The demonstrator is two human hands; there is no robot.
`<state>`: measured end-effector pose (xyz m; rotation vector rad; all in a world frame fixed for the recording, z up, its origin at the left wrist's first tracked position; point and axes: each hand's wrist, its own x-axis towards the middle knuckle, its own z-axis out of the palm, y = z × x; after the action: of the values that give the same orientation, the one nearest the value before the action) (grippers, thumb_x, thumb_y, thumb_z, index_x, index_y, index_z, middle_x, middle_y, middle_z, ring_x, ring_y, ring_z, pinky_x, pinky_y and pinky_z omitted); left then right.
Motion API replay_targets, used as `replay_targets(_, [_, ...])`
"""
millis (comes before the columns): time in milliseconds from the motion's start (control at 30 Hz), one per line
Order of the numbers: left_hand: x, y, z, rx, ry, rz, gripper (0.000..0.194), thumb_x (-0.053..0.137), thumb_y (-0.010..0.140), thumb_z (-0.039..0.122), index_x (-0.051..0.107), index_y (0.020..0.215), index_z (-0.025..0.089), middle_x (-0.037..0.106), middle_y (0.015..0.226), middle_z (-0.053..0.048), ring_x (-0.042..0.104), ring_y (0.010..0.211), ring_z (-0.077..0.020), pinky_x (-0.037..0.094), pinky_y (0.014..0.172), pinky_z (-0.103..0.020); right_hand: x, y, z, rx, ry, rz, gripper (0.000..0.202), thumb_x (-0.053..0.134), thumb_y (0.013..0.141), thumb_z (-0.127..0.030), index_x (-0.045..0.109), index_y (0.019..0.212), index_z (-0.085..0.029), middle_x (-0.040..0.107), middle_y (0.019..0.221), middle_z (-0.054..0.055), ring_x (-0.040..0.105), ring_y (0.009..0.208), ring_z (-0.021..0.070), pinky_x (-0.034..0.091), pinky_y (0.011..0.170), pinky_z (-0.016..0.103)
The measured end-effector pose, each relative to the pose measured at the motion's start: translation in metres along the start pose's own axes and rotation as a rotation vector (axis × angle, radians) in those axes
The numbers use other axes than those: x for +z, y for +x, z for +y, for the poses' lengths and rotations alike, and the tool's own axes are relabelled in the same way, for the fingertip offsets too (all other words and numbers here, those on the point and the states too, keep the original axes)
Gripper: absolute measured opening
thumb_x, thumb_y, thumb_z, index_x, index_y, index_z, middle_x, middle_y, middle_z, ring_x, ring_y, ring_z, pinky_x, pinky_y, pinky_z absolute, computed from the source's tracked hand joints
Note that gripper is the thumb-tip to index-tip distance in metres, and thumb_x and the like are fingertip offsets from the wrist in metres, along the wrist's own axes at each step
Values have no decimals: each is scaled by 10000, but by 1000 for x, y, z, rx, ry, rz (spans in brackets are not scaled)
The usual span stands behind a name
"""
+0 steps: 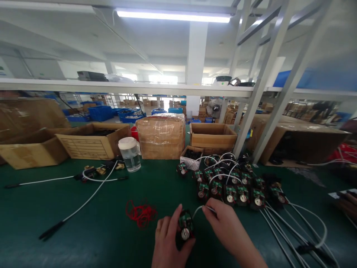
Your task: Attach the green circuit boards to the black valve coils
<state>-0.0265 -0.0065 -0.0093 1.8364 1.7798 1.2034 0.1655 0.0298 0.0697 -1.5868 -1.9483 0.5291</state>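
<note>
My left hand [170, 236] grips a small black housing with a green circuit board [186, 221] and a round silvery disc at its near end. From the far side of this unit a white cable [197, 209] curves to the right. Thumb and fingers of my right hand [221, 219] are pinched on that cable, a short way from the housing. Several similar circuit-board units [231, 195] stand in rows just beyond my right hand, with white cables over and behind them. To the left of my left hand lies a tangle of thin red wire [141, 213].
A clear jug [129, 154] with a white lid stands before cardboard boxes [161, 137]. Cables with brass-coloured parts [100, 170] lie left on the green table [92, 230]. A small patterned box [192, 154] holds black parts. Metal posts [258, 111] rise at right; more white cables [290, 230] lie there.
</note>
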Motion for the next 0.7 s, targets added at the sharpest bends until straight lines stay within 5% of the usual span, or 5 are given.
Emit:
replay_targets(167, [8, -4, -2, 62, 102, -41, 700, 733, 689, 166, 618, 1366, 302, 617, 1096, -79, 495, 1237, -364, 408, 1096, -569, 1, -5, -4, 13, -18, -47, 272, 461, 992, -284, 467, 727, -223, 585, 740, -7, 550, 691, 166, 337, 640, 268])
replay_targets(300, [8, -3, -4, 83, 75, -54, 679, 738, 710, 168, 622, 1357, 337, 560, 1137, -79, 556, 1144, -308, 506, 1020, -498, -4, -4, -6, 28, -88, -76, 264, 460, 1003, -256, 508, 747, -214, 620, 776, 10, 583, 717, 172, 353, 659, 278])
replay_targets(533, [-2, 6, -2, 166, 60, -53, 651, 669, 759, 94, 608, 1355, 348, 477, 1435, -88, 549, 1198, -292, 510, 1048, -505, -41, 22, -24, -98, -497, -224, 168, 576, 913, -88, 707, 938, -190, 679, 993, 86, 659, 865, 232, 411, 711, 319])
replay_targets(700, [-11, 9, 8, 225, 122, -173, 618, 585, 823, 66, 568, 1401, 283, 592, 1377, -97, 547, 1207, -294, 515, 1055, -499, -51, 50, -64, -375, -820, -23, 166, 656, 868, -103, 763, 793, -205, 663, 985, 138, 561, 1039, 364, 400, 829, 462])
